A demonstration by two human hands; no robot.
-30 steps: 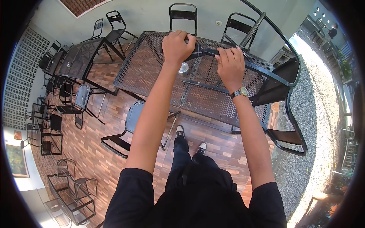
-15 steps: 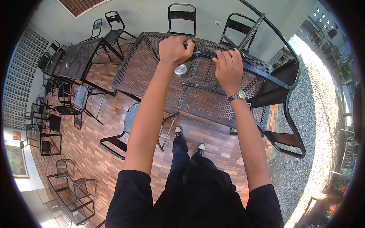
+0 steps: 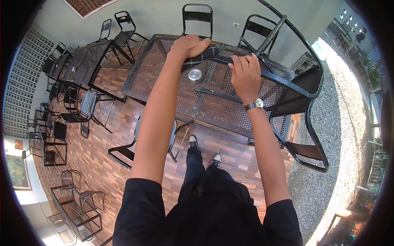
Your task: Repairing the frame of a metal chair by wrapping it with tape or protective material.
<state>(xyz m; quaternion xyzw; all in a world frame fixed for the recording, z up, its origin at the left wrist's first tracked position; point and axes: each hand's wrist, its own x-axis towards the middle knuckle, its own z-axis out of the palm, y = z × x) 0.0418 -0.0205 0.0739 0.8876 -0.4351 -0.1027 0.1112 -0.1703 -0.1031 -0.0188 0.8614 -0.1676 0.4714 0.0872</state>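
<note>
My left hand (image 3: pixel 190 46) is closed on a dark checked cloth (image 3: pixel 200 58), pressed near the end of a black metal bar. This bar belongs to a metal chair (image 3: pixel 296 88) lying tipped over on the perforated metal table (image 3: pixel 141 80). Further right along the same bar, my right hand (image 3: pixel 246 76) wraps its fingers over it; a watch is on that wrist. Just below the cloth, a small round silvery tin (image 3: pixel 195 74) rests on the tabletop. The cloth and my left fingers hide part of the bar.
Two black chairs (image 3: pixel 197 18) stand behind the table against the wall. Another chair (image 3: pixel 137 127) is close to my legs on the left. A second table (image 3: pixel 84 63) and several chairs fill the left side. Gravel (image 3: pixel 318 176) borders the tiled floor on the right.
My left hand has shifted slightly, its wrist tilting, and more of the checked cloth now shows below it. My right hand stays on the bar, nearly unmoved.
</note>
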